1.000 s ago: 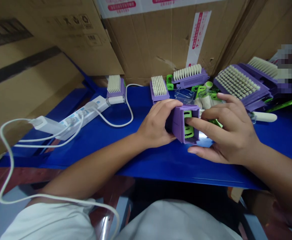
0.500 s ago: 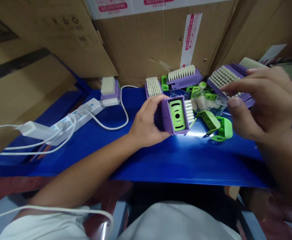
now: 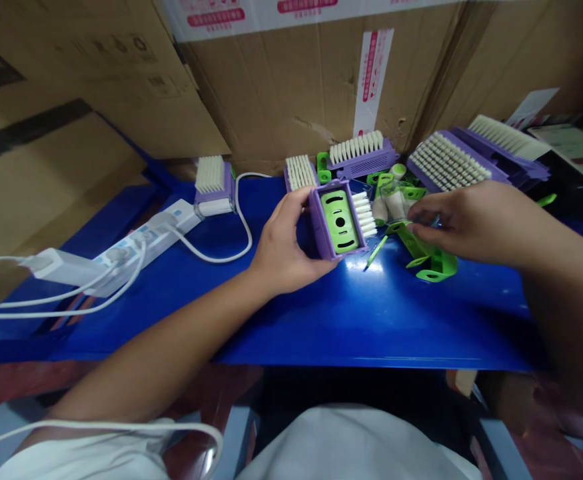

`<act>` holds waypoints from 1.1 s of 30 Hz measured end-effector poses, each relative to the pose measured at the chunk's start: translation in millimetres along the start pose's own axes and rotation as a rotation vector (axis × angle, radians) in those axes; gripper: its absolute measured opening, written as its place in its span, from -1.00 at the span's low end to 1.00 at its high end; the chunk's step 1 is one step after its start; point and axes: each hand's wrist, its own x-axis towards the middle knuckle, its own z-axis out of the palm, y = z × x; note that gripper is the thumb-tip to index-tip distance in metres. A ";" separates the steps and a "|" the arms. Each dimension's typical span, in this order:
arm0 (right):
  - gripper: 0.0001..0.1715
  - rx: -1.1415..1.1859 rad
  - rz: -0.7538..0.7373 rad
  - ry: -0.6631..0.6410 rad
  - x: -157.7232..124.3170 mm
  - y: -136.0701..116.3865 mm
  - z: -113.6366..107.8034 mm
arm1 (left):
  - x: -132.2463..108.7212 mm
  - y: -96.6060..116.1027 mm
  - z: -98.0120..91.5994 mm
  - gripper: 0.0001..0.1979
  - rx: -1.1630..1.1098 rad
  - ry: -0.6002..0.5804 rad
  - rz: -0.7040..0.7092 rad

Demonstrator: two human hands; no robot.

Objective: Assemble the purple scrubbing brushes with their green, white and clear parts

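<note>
My left hand (image 3: 284, 250) is wrapped around a purple brush housing (image 3: 324, 230), held tilted above the blue table. A green slotted plate with a round centre hole (image 3: 340, 222) fills its end, and white bristles (image 3: 364, 215) stick out to the right. Over the loose parts, the fingers of my right hand (image 3: 451, 217) are curled together; what lies between them, if anything, is hidden. Beneath and beside them are a clear plastic bag (image 3: 396, 202) and green bent brackets (image 3: 438, 265). A thin green strip (image 3: 376, 252) lies near the held housing.
Purple brush units stand at the back left (image 3: 214, 180), back middle (image 3: 364, 153) and right (image 3: 446, 160). A white power strip (image 3: 141, 247) with cables crosses the left side of the blue table (image 3: 361, 327). Cardboard boxes (image 3: 271, 93) wall off the back.
My right hand has come down and left from above the right-hand brushes to the loose green parts, its fingers closing. My left hand still holds the purple housing.
</note>
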 end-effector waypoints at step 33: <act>-0.73 -0.167 -0.275 0.132 54.5 -23.9 30.2 | 1.6 5.3 -0.9 -0.02 0.003 -0.042 -0.069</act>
